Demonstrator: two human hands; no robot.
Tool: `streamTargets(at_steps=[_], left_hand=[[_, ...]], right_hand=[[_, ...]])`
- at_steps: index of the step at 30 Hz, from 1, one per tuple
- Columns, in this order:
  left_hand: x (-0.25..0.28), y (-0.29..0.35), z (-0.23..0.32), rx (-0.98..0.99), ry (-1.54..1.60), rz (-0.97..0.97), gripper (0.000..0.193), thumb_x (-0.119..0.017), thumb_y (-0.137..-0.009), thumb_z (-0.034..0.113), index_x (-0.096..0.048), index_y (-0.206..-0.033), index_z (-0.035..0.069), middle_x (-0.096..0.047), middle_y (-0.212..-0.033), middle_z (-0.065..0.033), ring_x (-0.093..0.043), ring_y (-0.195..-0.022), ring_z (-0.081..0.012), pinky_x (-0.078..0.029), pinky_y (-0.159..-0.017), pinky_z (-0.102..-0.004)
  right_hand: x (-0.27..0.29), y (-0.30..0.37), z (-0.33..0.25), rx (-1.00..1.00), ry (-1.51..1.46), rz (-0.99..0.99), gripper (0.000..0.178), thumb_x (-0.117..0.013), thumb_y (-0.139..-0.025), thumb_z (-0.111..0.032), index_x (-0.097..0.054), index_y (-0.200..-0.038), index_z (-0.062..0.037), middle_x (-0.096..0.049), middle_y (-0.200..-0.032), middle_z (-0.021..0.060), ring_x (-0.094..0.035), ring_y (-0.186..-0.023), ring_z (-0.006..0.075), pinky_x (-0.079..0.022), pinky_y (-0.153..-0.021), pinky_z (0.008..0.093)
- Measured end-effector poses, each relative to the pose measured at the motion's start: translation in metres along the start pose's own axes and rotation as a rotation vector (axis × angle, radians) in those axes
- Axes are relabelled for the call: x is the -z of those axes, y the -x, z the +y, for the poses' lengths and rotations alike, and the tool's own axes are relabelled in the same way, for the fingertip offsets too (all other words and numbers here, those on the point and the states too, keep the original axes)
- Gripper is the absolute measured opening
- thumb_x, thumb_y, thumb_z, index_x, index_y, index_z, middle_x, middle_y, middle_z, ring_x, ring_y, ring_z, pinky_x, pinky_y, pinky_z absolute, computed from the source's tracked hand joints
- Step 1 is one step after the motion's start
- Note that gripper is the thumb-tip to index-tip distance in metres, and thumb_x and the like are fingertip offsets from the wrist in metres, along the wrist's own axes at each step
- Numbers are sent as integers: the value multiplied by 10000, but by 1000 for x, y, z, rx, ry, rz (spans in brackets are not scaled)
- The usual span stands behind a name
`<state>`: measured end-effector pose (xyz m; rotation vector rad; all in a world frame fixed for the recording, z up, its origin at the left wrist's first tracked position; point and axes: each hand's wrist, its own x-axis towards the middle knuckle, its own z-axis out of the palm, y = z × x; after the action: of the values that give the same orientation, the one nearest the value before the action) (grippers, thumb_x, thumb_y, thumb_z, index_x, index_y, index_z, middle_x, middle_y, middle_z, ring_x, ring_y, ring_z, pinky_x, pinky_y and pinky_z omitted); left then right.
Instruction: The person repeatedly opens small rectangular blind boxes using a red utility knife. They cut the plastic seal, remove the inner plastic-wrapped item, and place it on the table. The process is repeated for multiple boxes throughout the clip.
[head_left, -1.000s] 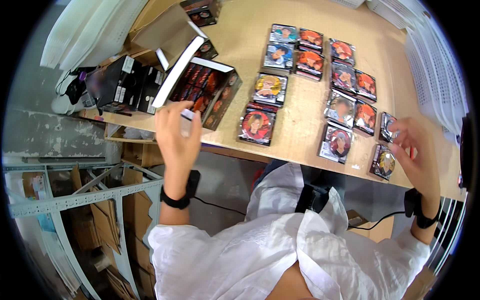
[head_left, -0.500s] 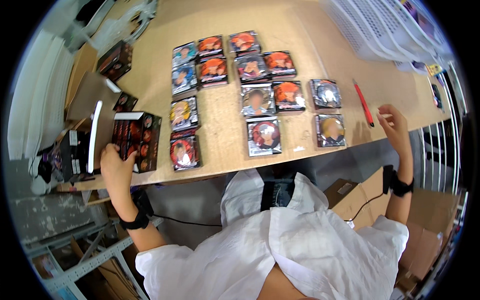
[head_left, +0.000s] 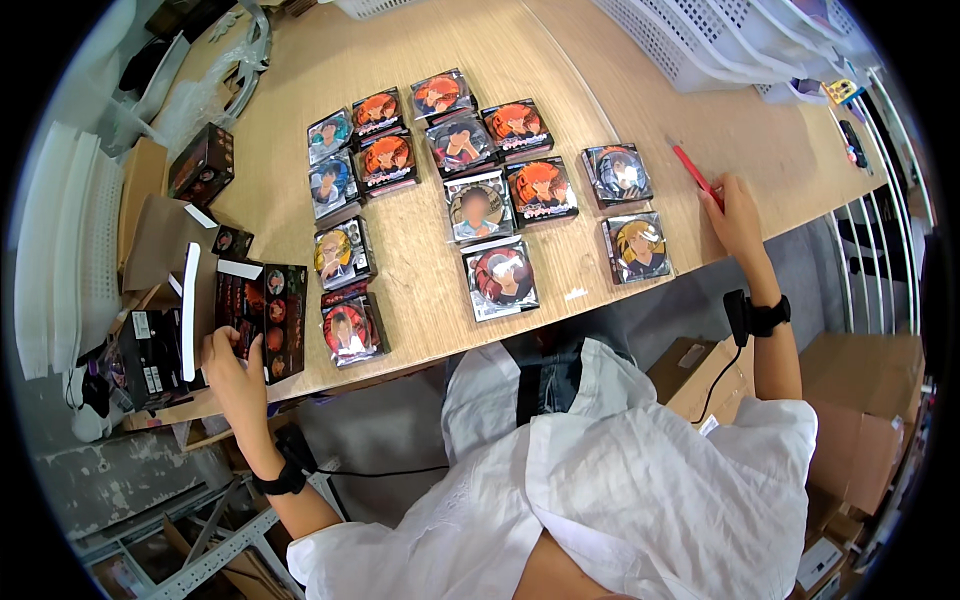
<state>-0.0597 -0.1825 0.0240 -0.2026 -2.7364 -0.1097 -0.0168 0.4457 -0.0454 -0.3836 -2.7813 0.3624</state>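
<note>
The right hand point(head_left: 738, 218) has its grip closed, thumb and fingers together around the near end of a red pen-shaped tool point(head_left: 692, 168), whose slim tip points away from the person, up and to the left of that grip. Just left of it on the bench point(head_left: 420, 290) lie two stacks of square badge packets, one with a dark-haired character point(head_left: 618, 175), one with a yellow-haired character point(head_left: 638, 248).

The left hand's grip point(head_left: 246, 345) is partly open, thumb apart from the bent fingers, at the near edge of an open black box point(head_left: 286, 335); whether it pinches the cardboard cannot be told. Just right of this grip sits a red-backed badge packet point(head_left: 348, 330). More packets stand in groups between the two grips. White perforated baskets point(head_left: 680, 45) are beyond the right grip.
</note>
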Motion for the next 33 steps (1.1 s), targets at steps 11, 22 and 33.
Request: streamTargets(at_steps=[11,22,33], left_hand=[[1,-5,0,45,16,-82,268,-703,-771,160,-518,-870,-7,-508,-806,-160,-520,-781,-350,-420,-688,-414],[20,-10,9,98,-15,-183,259,-737,-714,172,-627,-821,-37,-578,-908,-184,-574,-797,-364,-457,-695,-417],[17,-7,31,41,-356,-11,295,-632,-847,281,-430,-912,75,-517,-962,-94,-626,-618,-287,-517,-473,-353]], right_hand=[[-7,-3,24,-77,-102,41,213,-454,-954,-222,-507,-957,-17,-580,-822,261,-563,-793,436,-426,-670,477],[-31,-4,83,-8,-152,22,229,-386,-999,-253,-500,-974,-57,-492,-672,138,-522,-615,243,-406,-580,359],[-32,-7,96,41,-177,15,226,-371,-1009,-236,-505,-1014,-53,-477,-677,89,-486,-599,176,-399,-573,305]])
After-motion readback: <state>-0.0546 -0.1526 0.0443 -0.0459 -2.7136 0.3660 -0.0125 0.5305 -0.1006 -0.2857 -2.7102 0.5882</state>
